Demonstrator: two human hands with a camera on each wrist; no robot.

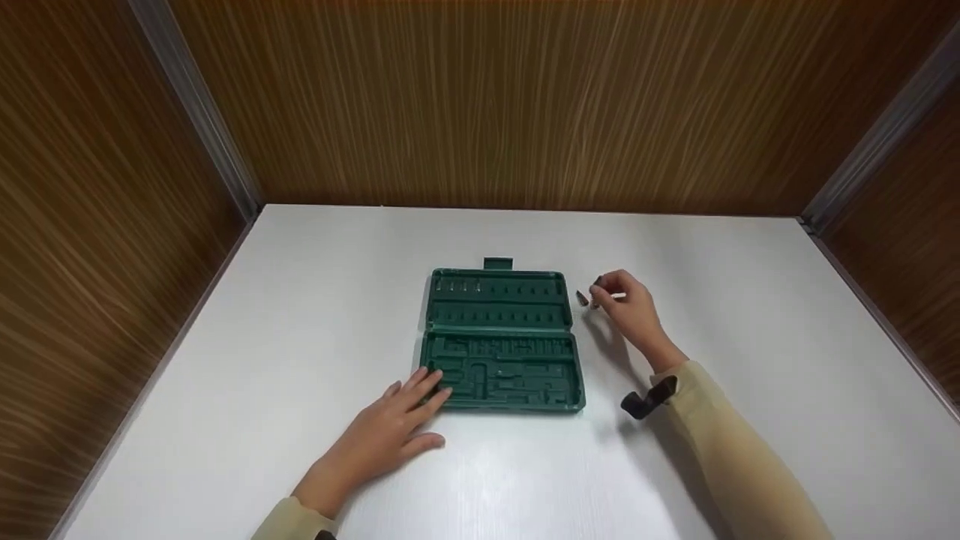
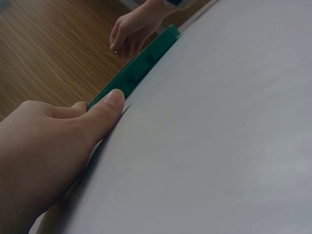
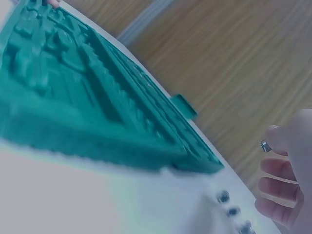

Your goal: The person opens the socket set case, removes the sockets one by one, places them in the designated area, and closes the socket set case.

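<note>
Table (image 1: pixel 300 315) first: big white surface boxed in by wood-grain walls, and everything happens near the middle. Lying flat and opened out on it is the green tool case (image 1: pixel 501 337), lid half toward the back wall with its latch tab sticking out, tray half toward the person. Nearly every molded slot looks empty; only a few small shiny pieces sit in the top-left row of the lid.

Left hand (image 1: pixel 394 427) lies flat, fingers straight, with the fingertips on the near-left corner of the case and the thumb against its edge in the left wrist view. It isn't gripping anything, just pinning the case down. Good call I'd say, since that light plastic would probably skate around otherwise.

Right hand (image 1: pixel 626 304) hovers just right of the lid half with the fingers curled, pinching a small metal bit (image 3: pixel 264 145) between thumb and forefinger. A few more small bits (image 3: pixel 233 212) lie on the table just beside the case's right edge, right under that hand.

My take on doing this bit well: keep the left hand's pressure on, turn the piece so its long axis matches a slot, press it straight down until it seats, and don't sweep the loose ones off with the sleeve.
</note>
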